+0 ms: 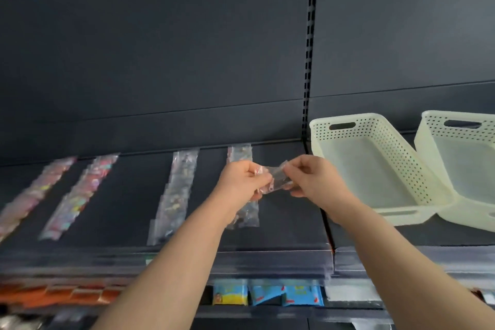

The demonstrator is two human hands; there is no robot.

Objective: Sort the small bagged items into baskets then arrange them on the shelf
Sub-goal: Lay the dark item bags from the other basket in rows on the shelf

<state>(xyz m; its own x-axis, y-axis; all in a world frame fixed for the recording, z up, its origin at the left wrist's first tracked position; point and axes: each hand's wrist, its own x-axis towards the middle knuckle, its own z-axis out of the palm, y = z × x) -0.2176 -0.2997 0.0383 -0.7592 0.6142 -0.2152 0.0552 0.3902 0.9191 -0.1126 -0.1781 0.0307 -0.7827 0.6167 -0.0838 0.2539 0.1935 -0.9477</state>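
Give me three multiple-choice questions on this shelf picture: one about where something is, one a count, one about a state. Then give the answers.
1. Where do the baskets stand relative to the bag rows?
A. left of them
B. on top of them
C. right of them

2. How many bag rows lie on the shelf?
A. two
B. four
C. six

3. What holds the loose bag?
A. both hands
B. one hand only
C. neither hand

Answers:
1 C: both stand at the shelf's right end, past the rows.
2 B: four strips run front to back.
3 A: the left hand and right hand each pinch an end.
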